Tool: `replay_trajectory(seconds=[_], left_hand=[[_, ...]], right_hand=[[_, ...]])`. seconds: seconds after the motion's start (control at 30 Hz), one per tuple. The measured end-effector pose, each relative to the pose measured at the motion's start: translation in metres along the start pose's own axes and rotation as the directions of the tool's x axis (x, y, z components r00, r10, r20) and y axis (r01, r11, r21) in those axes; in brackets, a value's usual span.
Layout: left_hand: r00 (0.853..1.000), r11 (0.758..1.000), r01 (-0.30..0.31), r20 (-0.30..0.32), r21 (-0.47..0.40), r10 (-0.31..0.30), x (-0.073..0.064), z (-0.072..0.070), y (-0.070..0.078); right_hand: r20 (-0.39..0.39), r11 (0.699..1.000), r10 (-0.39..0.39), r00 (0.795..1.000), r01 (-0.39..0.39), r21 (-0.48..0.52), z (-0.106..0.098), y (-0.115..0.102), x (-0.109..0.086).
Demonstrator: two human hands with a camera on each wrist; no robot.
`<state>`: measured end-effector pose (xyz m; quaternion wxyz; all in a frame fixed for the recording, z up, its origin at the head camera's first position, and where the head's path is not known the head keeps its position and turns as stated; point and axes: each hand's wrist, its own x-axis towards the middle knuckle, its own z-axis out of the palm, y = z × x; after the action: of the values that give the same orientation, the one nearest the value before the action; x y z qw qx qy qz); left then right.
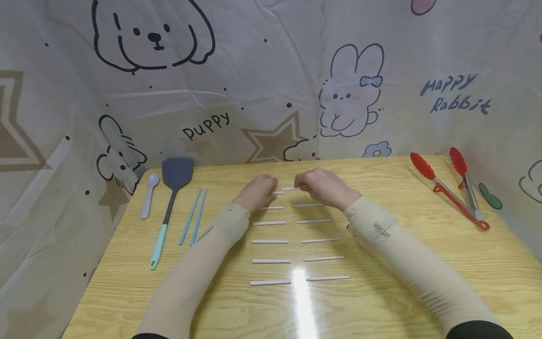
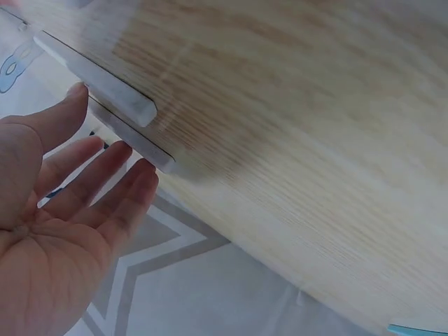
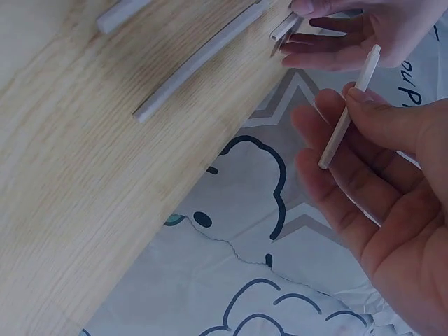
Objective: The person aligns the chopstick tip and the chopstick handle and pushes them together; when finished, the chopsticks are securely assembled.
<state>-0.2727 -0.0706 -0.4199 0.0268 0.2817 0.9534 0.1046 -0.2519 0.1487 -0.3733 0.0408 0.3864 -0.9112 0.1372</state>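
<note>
Slim white sticks lie on the wooden table in two columns, such as one at the front left [image 1: 270, 283] and one at the front right [image 1: 328, 278]. At the far end of the left column is my left hand [image 1: 256, 192]; its fingers are relaxed, with thumb and fingertips on either side of the farthest stick [image 2: 136, 140]. Another stick [image 2: 98, 77] lies beside the thumb tip. My right hand [image 1: 323, 188] pinches a white stick [image 3: 343, 129] with a narrower tip between thumb and fingers, near the table's back edge at the far end of the right column.
On the left lie a small spoon [image 1: 150, 195], a spatula [image 1: 177, 174] with a mint handle, and two blue sticks [image 1: 195, 216]. Red-tipped tongs [image 1: 455, 197] lie spread at the right. A printed cloth [image 1: 262, 94] hangs behind the table [image 1: 394, 188].
</note>
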Motion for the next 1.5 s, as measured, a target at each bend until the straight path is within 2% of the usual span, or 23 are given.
replay_trajectory(seconds=[0.23, 0.53, 0.67, 0.83, 1.0, 1.1, 1.33, 1.5], left_hand=[[0.999, 0.999, 0.029, -0.013, 0.013, -0.029, 0.006, 0.0, 0.001], [0.998, 0.997, 0.059, -0.036, 0.04, -0.057, 0.006, 0.003, 0.003], [0.996, 0.993, 0.074, -0.06, 0.09, -0.069, 0.007, 0.005, 0.004], [0.995, 0.974, 0.087, -0.075, 0.21, -0.072, 0.008, 0.007, 0.005], [0.996, 0.965, 0.05, -0.081, 0.259, -0.03, 0.001, 0.0, 0.004], [0.995, 0.97, 0.021, -0.103, 0.243, 0.005, -0.009, -0.006, 0.001], [0.983, 0.994, 0.029, -0.181, 0.103, -0.01, -0.036, -0.023, -0.012], [0.97, 0.999, -0.016, -0.243, 0.037, 0.025, -0.05, -0.035, -0.012]], right_hand=[[-0.015, 1.0, -0.015, 1.0, 0.016, 0.007, -0.002, -0.001, 0.0], [-0.017, 1.0, -0.015, 1.0, 0.016, 0.022, -0.002, -0.003, -0.001], [-0.002, 1.0, 0.007, 1.0, -0.007, 0.029, -0.003, -0.004, -0.002], [-0.003, 0.999, 0.018, 1.0, -0.018, 0.031, -0.005, -0.004, -0.003], [-0.014, 0.999, 0.003, 1.0, -0.003, 0.039, -0.007, -0.005, -0.004], [-0.016, 0.999, 0.005, 1.0, -0.004, 0.034, -0.01, -0.005, -0.006], [-0.037, 0.999, 0.014, 0.999, -0.012, 0.034, -0.017, -0.007, -0.012], [-0.059, 0.999, -0.013, 0.998, 0.015, 0.034, -0.018, -0.006, -0.017]])
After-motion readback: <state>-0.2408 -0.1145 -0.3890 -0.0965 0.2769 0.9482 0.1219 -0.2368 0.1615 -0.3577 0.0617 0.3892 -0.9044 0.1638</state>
